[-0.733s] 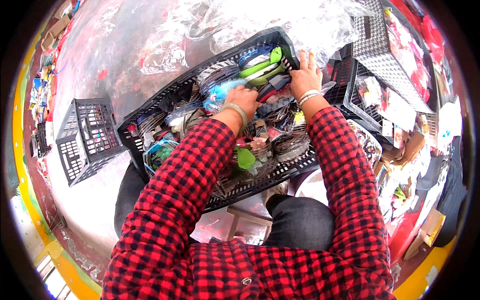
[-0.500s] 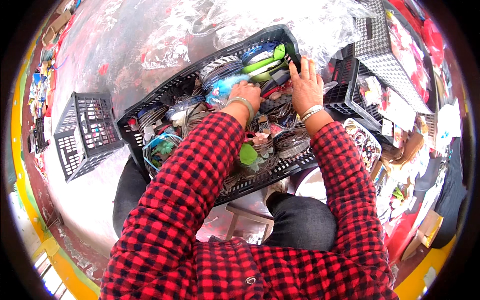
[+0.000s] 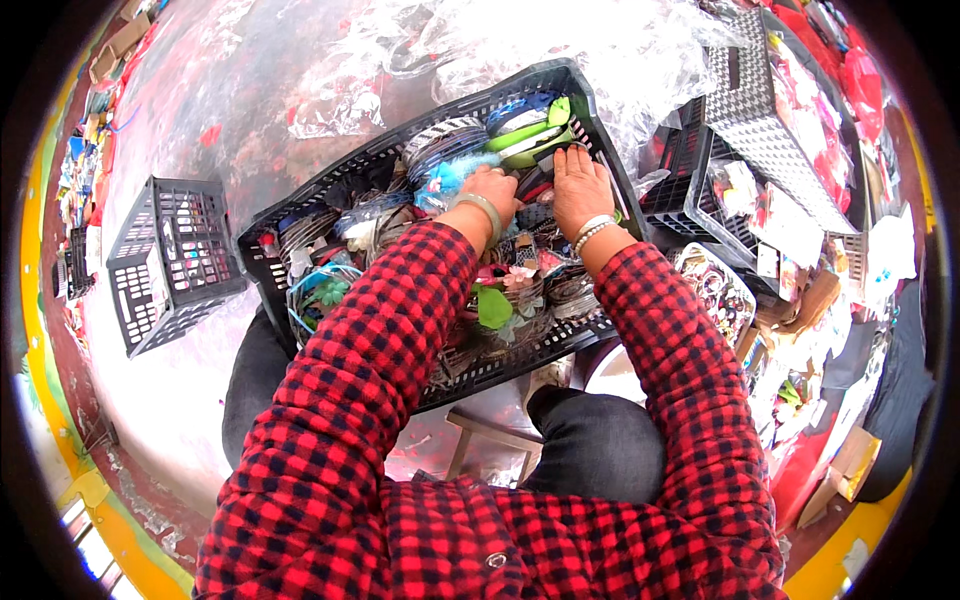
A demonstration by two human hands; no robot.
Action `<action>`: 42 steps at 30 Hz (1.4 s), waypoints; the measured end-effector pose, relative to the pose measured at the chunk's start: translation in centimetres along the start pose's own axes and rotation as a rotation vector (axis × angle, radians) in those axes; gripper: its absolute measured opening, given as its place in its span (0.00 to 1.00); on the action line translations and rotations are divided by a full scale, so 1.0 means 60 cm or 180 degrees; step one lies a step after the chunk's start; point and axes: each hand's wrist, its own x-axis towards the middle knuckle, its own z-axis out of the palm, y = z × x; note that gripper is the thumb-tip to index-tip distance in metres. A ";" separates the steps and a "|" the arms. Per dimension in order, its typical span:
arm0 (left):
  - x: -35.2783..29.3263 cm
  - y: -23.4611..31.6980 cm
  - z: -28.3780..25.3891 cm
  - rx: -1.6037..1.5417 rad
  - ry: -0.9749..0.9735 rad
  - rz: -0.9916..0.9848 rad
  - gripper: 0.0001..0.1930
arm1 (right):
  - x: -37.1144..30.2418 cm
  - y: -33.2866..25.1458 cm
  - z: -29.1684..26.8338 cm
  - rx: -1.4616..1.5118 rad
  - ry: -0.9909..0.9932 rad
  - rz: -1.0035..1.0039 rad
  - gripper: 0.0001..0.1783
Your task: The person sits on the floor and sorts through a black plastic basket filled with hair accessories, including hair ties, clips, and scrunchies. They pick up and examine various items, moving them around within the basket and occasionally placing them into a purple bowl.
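A long black plastic crate [image 3: 345,172] lies slanted in front of me, packed with bundles of what look like headbands. Inside it, my left hand [image 3: 490,195] has its fingers curled down beside a fluffy light blue piece [image 3: 450,178]; what they grip, if anything, is hidden. My right hand [image 3: 582,190] lies flat with outstretched fingers on dark bands near the right end. Bright green bands [image 3: 535,148] show just beyond both hands. Nearer to me in the crate are a green leaf-shaped piece [image 3: 493,307] and a pale pink flower [image 3: 519,278].
An upright black basket [image 3: 190,250] stands at the left. Clear plastic film [image 3: 640,50] spreads at the back. To the right are another black crate [image 3: 700,190], a patterned grey box [image 3: 770,120] and a white container of small items [image 3: 715,290]. A wooden stool [image 3: 490,432] is below.
My right hand has moved left and slightly nearer, from the crate's right end onto the bands. My left hand has barely shifted. The crate's right end sits slightly lower in view.
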 end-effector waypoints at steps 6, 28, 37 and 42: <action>-0.037 -0.028 -0.024 -0.1116 0.0544 0.0171 0.12 | -0.026 0.001 -0.050 0.0530 0.0466 -0.0139 0.28; -0.481 -0.077 -0.215 -0.1419 0.0236 0.0017 0.07 | -0.037 -0.045 0.075 0.0271 -0.0107 -0.1173 0.25; -0.481 -0.098 -0.205 -0.1185 0.0257 0.0055 0.07 | -0.027 -0.059 0.040 -0.0035 -0.0472 -0.1545 0.26; -0.483 -0.108 -0.197 -0.0629 0.0037 -0.0039 0.06 | -0.051 -0.066 -0.092 0.0349 0.0085 -0.1806 0.18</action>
